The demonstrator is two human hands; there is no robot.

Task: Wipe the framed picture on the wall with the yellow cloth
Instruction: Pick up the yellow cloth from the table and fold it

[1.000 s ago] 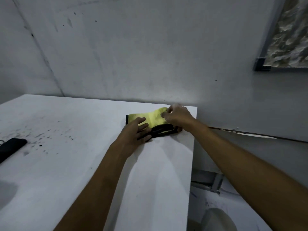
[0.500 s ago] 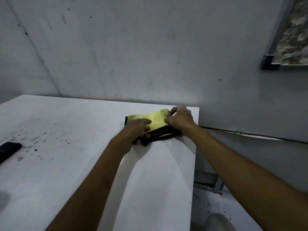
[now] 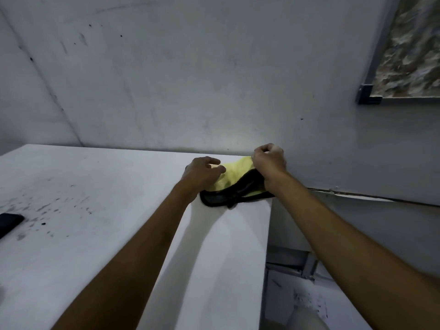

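White table (image 3: 119,234) against grey wall (image 3: 214,79); right hand's (image 3: 269,160) grip pinches yellow cloth (image 3: 234,171).

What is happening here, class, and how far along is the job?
A person is picking up the yellow cloth at the far corner of the white table. The right hand pinches and lifts one edge; the left hand hovers open over it. The framed picture on the wall, upper right, is not yet wiped.
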